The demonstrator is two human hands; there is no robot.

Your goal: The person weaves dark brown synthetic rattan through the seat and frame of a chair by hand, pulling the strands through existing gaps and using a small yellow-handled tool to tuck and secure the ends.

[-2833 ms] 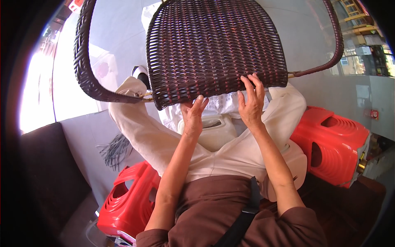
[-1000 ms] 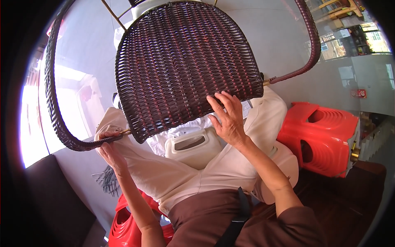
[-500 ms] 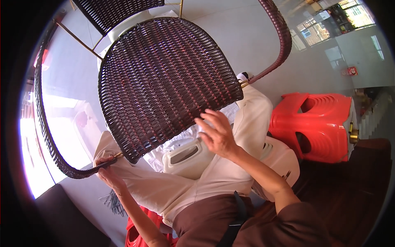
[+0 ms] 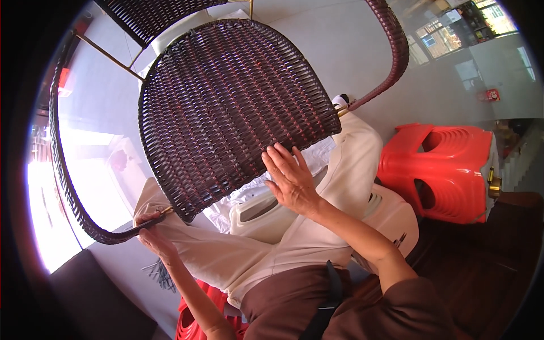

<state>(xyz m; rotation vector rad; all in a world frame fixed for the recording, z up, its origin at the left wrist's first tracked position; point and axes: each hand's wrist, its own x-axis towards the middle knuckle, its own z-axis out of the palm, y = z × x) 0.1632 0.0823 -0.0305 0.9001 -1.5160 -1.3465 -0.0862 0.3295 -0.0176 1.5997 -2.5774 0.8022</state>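
Observation:
A dark brown woven wicker chair (image 4: 226, 107) with brass-coloured metal rods is tilted up before my lap. My left hand (image 4: 154, 233) is closed round the end of its wrapped left armrest (image 4: 76, 207), beside a short metal rod at the seat's corner. At the seat's near edge, my right hand (image 4: 292, 181) lies with fingers stretched out, the fingertips touching the weave. The other wrapped armrest (image 4: 396, 54) curves up at the right, with no hand on it. Behind the seat's near edge a white plastic stool (image 4: 272, 218) and white cloth (image 4: 226, 212) show between my legs.
Stacked red plastic stools (image 4: 447, 170) stand to the right, next to a dark wooden surface (image 4: 481, 266). Beneath me is another red stool (image 4: 204, 306). A dark panel (image 4: 96, 300) rises at the lower left, and a bundle of dark strands (image 4: 161, 276) hangs near my left forearm.
My right hand has come down from just off the seat's near edge until its fingers touch the weave. My left hand keeps its hold on the armrest. The view has shifted slightly.

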